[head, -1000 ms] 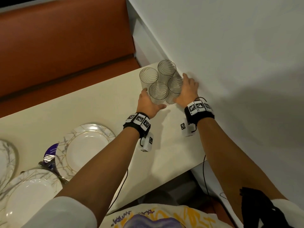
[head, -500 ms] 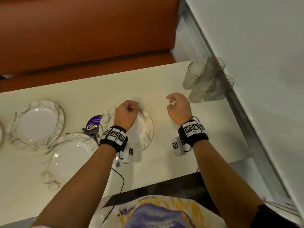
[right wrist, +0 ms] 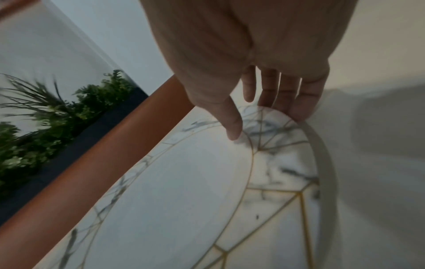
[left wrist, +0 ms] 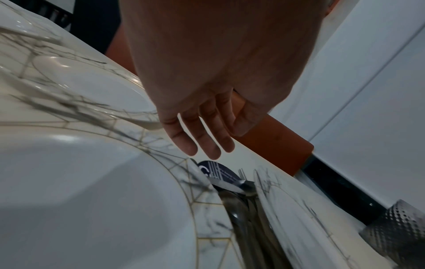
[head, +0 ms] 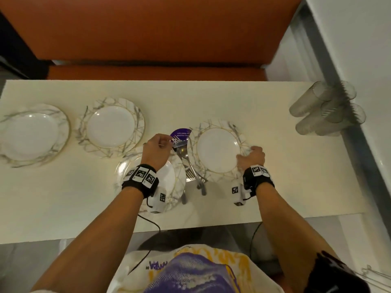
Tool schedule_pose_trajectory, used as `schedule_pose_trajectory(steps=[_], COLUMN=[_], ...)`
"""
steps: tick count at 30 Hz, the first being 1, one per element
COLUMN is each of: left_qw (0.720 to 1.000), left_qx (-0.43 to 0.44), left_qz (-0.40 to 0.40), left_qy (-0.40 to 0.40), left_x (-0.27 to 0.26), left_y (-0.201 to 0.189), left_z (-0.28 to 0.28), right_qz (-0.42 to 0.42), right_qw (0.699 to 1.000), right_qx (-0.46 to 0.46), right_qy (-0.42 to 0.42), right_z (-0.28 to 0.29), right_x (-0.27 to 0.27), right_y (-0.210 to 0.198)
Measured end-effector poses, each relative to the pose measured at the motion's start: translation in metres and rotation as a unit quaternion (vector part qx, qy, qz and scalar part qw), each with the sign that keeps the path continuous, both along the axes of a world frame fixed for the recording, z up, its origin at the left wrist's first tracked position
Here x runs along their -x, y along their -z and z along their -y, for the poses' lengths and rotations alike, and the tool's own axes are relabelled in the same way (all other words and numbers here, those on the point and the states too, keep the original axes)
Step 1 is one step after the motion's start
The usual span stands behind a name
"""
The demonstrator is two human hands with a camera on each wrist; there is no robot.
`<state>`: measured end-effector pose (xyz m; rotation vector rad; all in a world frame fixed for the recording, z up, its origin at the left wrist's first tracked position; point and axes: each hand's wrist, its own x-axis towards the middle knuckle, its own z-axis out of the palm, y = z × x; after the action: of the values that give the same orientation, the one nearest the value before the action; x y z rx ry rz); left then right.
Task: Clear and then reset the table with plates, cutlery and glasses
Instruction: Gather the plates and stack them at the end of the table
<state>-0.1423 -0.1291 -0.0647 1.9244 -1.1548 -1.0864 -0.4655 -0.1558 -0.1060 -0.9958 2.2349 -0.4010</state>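
Observation:
Several marble-patterned plates with gold lines lie on the cream table (head: 281,187). My right hand (head: 251,156) pinches the right rim of the rightmost plate (head: 218,151): in the right wrist view the thumb lies on top of the plate (right wrist: 184,191) and the fingers (right wrist: 296,107) curl round its edge. My left hand (head: 157,148) hovers with straight, relaxed fingers (left wrist: 207,142) just above a purple coaster (head: 179,133) and the top of a bundle of cutlery (head: 188,163), holding nothing. The cutlery (left wrist: 248,218) lies between this plate and the near plate (head: 171,174).
Two more plates (head: 112,125) (head: 31,132) lie to the left. A cluster of ribbed glasses (head: 325,111) stands at the table's far right against the white wall (head: 370,60). An orange bench (head: 148,39) runs behind the table.
Both hands have left the glasses and moved left to the plates. The right hand has taken the rightmost plate's rim; the left hand has come over the coaster and cutlery.

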Motion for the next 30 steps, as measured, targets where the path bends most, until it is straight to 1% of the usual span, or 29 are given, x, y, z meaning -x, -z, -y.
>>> schedule_pose_trajectory(steps=[3, 5, 9, 13, 17, 20, 22, 23, 25, 26, 28, 29, 30], left_qw=[1.000, 1.000, 0.999, 0.999, 0.996, 0.990, 0.981, 0.972, 0.939, 0.922, 0.896, 0.889, 0.890], left_qx=[-0.007, -0.006, -0.011, -0.016, -0.008, -0.009, -0.026, -0.037, -0.040, -0.031, -0.010, -0.003, 0.006], left_qz=[-0.012, -0.025, -0.039, -0.050, -0.058, -0.091, -0.139, -0.173, -0.235, -0.246, -0.226, -0.212, -0.195], left_qy=[0.005, 0.001, -0.005, -0.014, -0.068, -0.103, -0.131, -0.158, -0.248, -0.296, -0.381, -0.406, -0.412], left_x=[-0.019, -0.029, -0.040, -0.040, -0.041, -0.040, -0.042, -0.043, -0.051, -0.058, -0.077, -0.086, -0.096], left_y=[-0.003, -0.005, -0.006, -0.012, -0.018, -0.024, -0.028, -0.032, -0.027, -0.024, -0.013, -0.011, -0.011], left_z=[-0.006, -0.008, -0.010, -0.007, -0.004, -0.006, -0.007, -0.010, -0.017, -0.024, -0.038, -0.046, -0.054], right_qz=[0.015, 0.044, 0.091, 0.118, 0.172, 0.220, 0.242, 0.248, 0.264, 0.282, 0.319, 0.322, 0.315], right_qw=[1.000, 0.998, 0.996, 0.992, 0.982, 0.968, 0.958, 0.954, 0.946, 0.940, 0.925, 0.919, 0.915], right_qx=[-0.022, -0.031, 0.001, 0.035, 0.067, 0.070, 0.068, 0.065, 0.052, 0.041, -0.001, -0.022, -0.032], right_qy=[-0.011, -0.014, 0.026, 0.021, -0.039, -0.097, -0.135, -0.155, -0.183, -0.188, -0.206, -0.228, -0.249], right_z=[0.002, 0.006, 0.013, 0.024, 0.048, 0.066, 0.070, 0.069, 0.061, 0.055, 0.044, 0.039, 0.036], right_x=[0.002, 0.004, 0.002, -0.003, -0.025, -0.059, -0.089, -0.105, -0.138, -0.154, -0.178, -0.187, -0.194], right_y=[-0.002, -0.007, -0.022, -0.036, -0.061, -0.076, -0.086, -0.089, -0.092, -0.090, -0.083, -0.082, -0.075])
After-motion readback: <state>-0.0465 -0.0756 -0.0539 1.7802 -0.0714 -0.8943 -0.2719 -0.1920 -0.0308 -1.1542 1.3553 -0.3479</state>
